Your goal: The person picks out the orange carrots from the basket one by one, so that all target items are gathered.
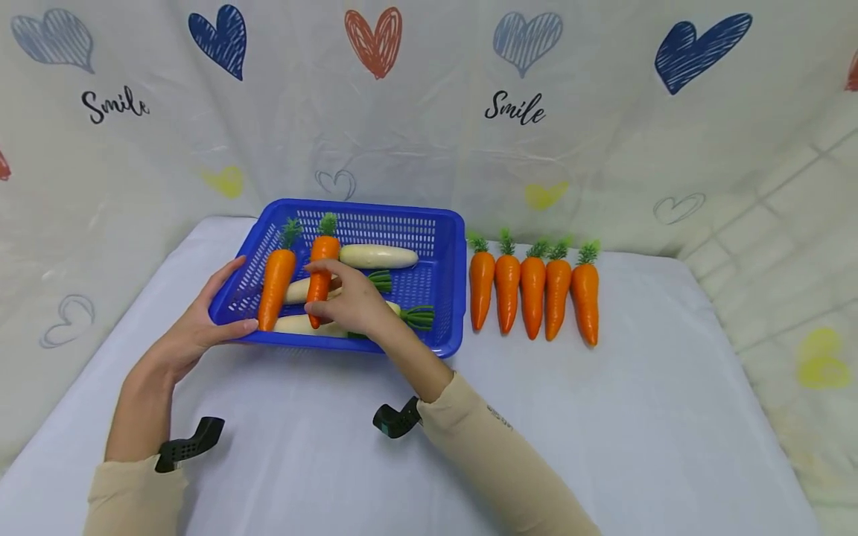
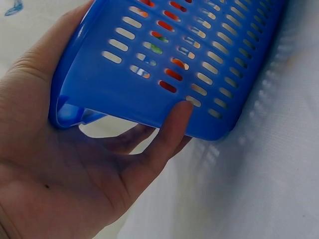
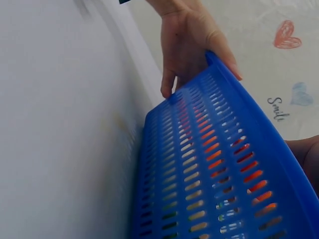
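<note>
A blue plastic basket (image 1: pixel 459 283) stands on the white-covered table. My left hand (image 1: pixel 191 324) grips its front left corner, thumb at the rim; in the left wrist view fingers (image 2: pixel 174 124) touch the slotted side. Inside, an orange carrot (image 1: pixel 276 286) with a green top leans at the left end. My right hand (image 1: pixel 355 298) pinches another carrot (image 1: pixel 325 249) over the basket, its green top pointing to the back. White radishes lie below, one (image 1: pixel 378 256) along the back and one (image 1: pixel 311 325) along the front, partly hidden by my right hand.
Right of the basket, several carrots (image 1: pixel 532 298) lie side by side, tops toward the back. A pale curtain (image 1: pixel 429 134) with printed hearts hangs behind the table (image 1: pixel 637 432). Each wrist wears a black camera mount, such as the left one (image 1: pixel 191 447).
</note>
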The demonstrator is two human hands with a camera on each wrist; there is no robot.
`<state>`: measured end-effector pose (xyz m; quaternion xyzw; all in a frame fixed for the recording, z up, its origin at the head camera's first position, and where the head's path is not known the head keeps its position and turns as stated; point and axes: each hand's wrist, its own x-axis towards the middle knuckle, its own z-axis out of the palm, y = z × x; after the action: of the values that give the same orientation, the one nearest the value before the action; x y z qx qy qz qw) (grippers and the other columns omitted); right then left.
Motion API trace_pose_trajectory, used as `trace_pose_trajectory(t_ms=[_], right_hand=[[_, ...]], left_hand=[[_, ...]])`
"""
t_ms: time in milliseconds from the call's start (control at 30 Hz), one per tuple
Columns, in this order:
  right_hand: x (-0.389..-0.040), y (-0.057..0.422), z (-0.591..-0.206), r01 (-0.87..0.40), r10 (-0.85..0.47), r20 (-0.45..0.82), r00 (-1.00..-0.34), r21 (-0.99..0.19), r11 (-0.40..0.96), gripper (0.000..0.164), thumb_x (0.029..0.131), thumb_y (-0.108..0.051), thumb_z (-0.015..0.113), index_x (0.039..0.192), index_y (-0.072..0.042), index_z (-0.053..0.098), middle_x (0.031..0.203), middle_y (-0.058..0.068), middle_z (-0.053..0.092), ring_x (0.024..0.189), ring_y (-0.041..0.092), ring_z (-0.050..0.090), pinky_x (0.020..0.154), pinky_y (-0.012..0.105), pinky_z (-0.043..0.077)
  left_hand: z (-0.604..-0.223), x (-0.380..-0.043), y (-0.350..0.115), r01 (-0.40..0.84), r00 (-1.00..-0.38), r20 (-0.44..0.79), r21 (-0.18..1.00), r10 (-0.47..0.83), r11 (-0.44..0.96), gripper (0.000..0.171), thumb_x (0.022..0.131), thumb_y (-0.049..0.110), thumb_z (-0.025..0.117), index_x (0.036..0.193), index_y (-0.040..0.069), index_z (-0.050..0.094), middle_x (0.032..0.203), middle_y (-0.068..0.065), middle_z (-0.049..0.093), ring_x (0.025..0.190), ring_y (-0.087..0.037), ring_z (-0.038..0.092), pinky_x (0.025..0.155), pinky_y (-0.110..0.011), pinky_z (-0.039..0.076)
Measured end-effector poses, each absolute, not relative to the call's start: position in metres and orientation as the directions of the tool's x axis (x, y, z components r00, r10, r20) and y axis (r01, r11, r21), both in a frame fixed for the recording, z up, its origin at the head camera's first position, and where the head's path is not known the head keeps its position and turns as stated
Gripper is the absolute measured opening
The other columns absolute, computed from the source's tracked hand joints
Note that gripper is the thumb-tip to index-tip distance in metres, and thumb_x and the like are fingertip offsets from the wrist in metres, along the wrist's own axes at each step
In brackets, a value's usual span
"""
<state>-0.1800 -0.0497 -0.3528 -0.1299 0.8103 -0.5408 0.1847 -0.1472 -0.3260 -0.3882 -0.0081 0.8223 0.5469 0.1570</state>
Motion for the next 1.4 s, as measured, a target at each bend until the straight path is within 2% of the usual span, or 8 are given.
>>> trace_pose_trajectory(t_ms=[133,367,467,667,867,1067,1400], right_hand=[[-0.179,-0.042,-0.352,-0.035,-0.425,-0.147,-0.893,-0.919,0.392,0.055,0.095,-0.014,0.077,0.145,-0.027,0.059,0.137,0.014,0.061,0.112,0.026,0.065,0.078,0.026,0.062],[-0.178,-0.031,-0.352,-0.041,-0.47,-0.136,-0.872,-0.938,0.346,0.056,0.094,-0.009,0.076,0.145,-0.023,0.059,0.134,0.018,0.059,0.088,0.02,0.072,0.075,0.027,0.064],[-0.177,-0.028,-0.352,-0.049,-0.488,-0.13,-0.863,-0.94,0.337,0.056,0.095,-0.01,0.076,0.146,-0.023,0.058,0.133,0.018,0.059,0.085,0.018,0.074,0.076,0.03,0.064],[-0.176,-0.02,-0.349,-0.09,-0.488,-0.104,-0.866,-0.929,0.359,0.056,0.095,-0.014,0.077,0.146,-0.023,0.058,0.13,0.016,0.061,0.091,0.02,0.074,0.076,0.028,0.064],[-0.179,-0.009,-0.349,-0.115,-0.498,-0.078,-0.864,-0.931,0.346,0.056,0.096,-0.011,0.075,0.147,-0.022,0.057,0.132,0.016,0.062,0.099,0.026,0.074,0.076,0.025,0.062],[-0.182,0.001,-0.349,-0.1,-0.487,-0.071,-0.87,-0.943,0.316,0.058,0.096,-0.008,0.074,0.15,-0.021,0.054,0.137,0.017,0.06,0.11,0.033,0.072,0.082,0.029,0.064],[-0.185,0.021,-0.35,-0.126,-0.442,-0.043,-0.896,-0.93,0.346,0.059,0.097,-0.01,0.073,0.15,-0.022,0.053,0.136,0.015,0.062,0.108,0.031,0.072,0.086,0.036,0.065]], left_hand=[[-0.389,-0.148,-0.325,-0.187,-0.949,-0.269,0.898,0.162,0.398,0.096,0.098,0.029,0.068,0.161,0.059,0.001,0.176,-0.014,-0.01,0.154,-0.051,0.012,0.12,-0.077,0.026],[-0.389,-0.147,-0.326,-0.187,-0.948,-0.271,0.897,0.164,0.401,0.096,0.098,0.028,0.068,0.16,0.059,0.001,0.176,-0.015,-0.01,0.153,-0.051,0.012,0.12,-0.078,0.025],[-0.389,-0.145,-0.328,-0.191,-0.948,-0.276,0.893,0.16,0.408,0.096,0.098,0.029,0.067,0.16,0.06,0.0,0.176,-0.015,-0.012,0.153,-0.051,0.01,0.119,-0.079,0.025],[-0.389,-0.145,-0.328,-0.198,-0.947,-0.282,0.891,0.155,0.408,0.096,0.098,0.029,0.067,0.16,0.06,0.0,0.176,-0.013,-0.014,0.154,-0.051,0.007,0.119,-0.079,0.024],[-0.388,-0.146,-0.326,-0.193,-0.948,-0.277,0.893,0.157,0.407,0.096,0.098,0.028,0.067,0.16,0.06,0.001,0.176,-0.014,-0.012,0.154,-0.052,0.008,0.119,-0.08,0.024],[-0.388,-0.146,-0.324,-0.189,-0.95,-0.272,0.893,0.155,0.409,0.096,0.098,0.028,0.068,0.16,0.06,0.002,0.176,-0.015,-0.011,0.153,-0.052,0.01,0.119,-0.079,0.025],[-0.386,-0.145,-0.324,-0.19,-0.949,-0.272,0.896,0.159,0.401,0.096,0.098,0.027,0.068,0.16,0.06,0.002,0.176,-0.015,-0.011,0.153,-0.051,0.011,0.12,-0.079,0.024]])
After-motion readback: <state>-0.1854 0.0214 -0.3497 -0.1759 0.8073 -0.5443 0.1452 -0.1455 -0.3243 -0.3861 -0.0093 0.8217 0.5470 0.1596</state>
